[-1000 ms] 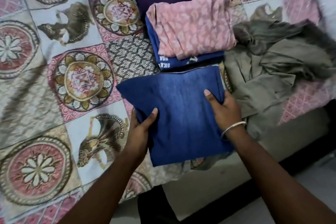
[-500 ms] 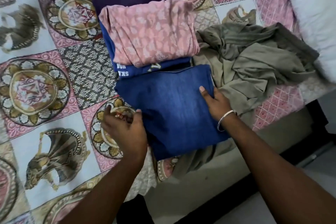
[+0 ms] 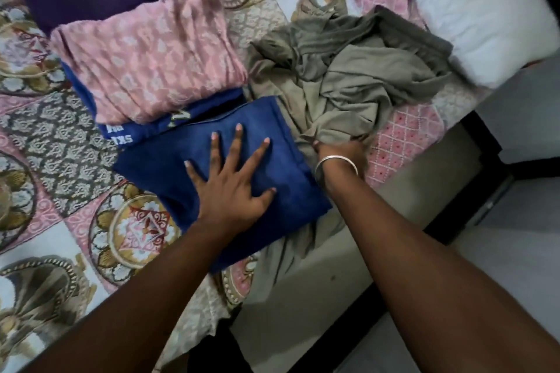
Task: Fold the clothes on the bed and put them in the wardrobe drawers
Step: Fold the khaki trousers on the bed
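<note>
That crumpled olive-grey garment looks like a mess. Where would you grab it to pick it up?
Probably at the near bunched edge, coming from the bed's front side, where the right hand already grips the olive-grey garment. Its folds gather into a thick ridge there; elsewhere it lies spread and flat.

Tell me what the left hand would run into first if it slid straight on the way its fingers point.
Probably the blue printed garment under the folded pink garment. The left hand lies flat on the folded blue denim, fingers pointing up the bed toward that stack.

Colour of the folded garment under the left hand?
Blue, denim-like; the folded garment lies under the flat left hand, clearest in the head view.
</note>
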A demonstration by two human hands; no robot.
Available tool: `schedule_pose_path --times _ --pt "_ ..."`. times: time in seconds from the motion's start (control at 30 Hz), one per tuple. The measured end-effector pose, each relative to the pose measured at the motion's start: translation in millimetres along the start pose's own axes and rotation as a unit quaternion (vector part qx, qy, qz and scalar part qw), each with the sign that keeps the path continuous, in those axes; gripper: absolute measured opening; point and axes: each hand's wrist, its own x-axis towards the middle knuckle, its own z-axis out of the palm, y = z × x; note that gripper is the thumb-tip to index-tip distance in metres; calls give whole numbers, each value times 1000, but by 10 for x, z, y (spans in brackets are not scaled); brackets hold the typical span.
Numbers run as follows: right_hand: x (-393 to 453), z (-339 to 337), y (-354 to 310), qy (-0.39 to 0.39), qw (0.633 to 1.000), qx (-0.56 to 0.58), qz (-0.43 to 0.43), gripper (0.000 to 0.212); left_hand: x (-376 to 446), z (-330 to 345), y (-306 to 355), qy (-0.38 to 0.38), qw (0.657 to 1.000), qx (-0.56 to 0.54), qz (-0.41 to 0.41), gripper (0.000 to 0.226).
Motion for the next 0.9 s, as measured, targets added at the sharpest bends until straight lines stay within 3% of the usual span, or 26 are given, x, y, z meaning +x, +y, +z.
schedule_pose_path --times 0.07,0.13,0.2,0.37,0.43,0.5,0.57,0.63,0.7,0.77,0.83,0.9 --pt "56 -25 29 -22 999 33 8 57 8 10 -13 -16 1000 -2 -4 84" --pt "69 -92 56 -10 995 99 -11 34 33 -17 -18 -34 999 -13 -5 83" --pt "73 -187 94 29 981 190 -16 27 71 -52 -42 -49 999 -21 1 82" --pt "87 -559 217 102 926 356 74 26 74 -102 -68 -73 997 -15 7 80" --pt "82 -784 201 81 916 381 98 20 107 -128 -78 -90 996 -14 6 79" --pt "93 -1062 216 18 880 457 130 4 133 -172 -95 -120 993 -7 -2 80" --pt "59 -1388 298 -139 840 507 138 27 163 -201 -90 -143 990 0 -3 81" --pt "-54 -1718 464 -225 843 482 78 45 188 -217 -45 -161 987 -1 -20 82" --pt "-169 -2003 638 -181 885 428 38 61 208 -213 3 -177 983 19 -30 82" --pt "-407 -2213 773 -82 897 434 -20 43 208 -230 53 -195 979 27 -42 82" --pt "-770 -2292 847 -43 877 472 -82 16 234 -259 64 -207 976 33 -55 82" --pt "-1219 -2310 894 -32 864 481 -144 14 206 -335 164 -206 975 60 -64 76"
